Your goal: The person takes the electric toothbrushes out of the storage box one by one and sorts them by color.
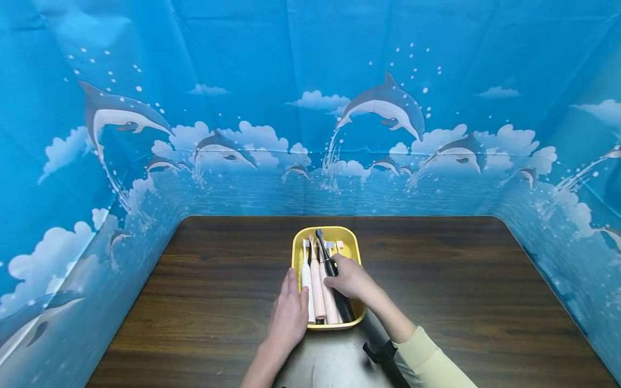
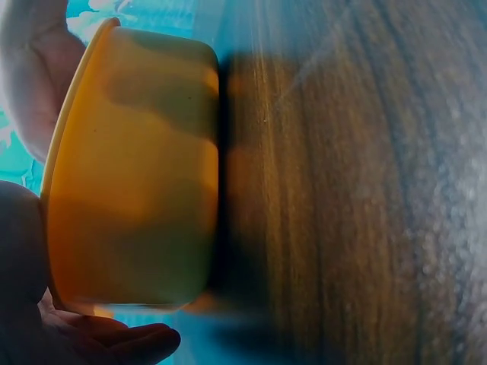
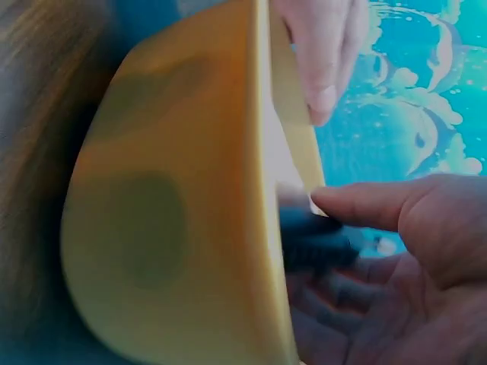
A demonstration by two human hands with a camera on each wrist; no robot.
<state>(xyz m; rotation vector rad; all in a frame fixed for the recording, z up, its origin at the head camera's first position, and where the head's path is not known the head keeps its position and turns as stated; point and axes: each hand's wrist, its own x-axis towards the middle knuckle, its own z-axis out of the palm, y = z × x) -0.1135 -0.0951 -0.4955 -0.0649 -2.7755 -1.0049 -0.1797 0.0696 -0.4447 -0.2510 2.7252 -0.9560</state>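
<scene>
A yellow plastic bin stands on the table with several electric toothbrushes inside, their heads toward the far end. My left hand holds the bin's left wall, thumb over the rim and fingers along the outside. My right hand pinches a black electric toothbrush between thumb and fingers at the bin's right side. Left of it lie pink toothbrushes and a white toothbrush. In the right wrist view, the bin wall hides part of the black handle.
The dark wood table extends on both sides of the bin. A blue dolphin-print cloth hangs around the back and sides. A black strap-like object is near the right sleeve, beside a pale grey surface at the front.
</scene>
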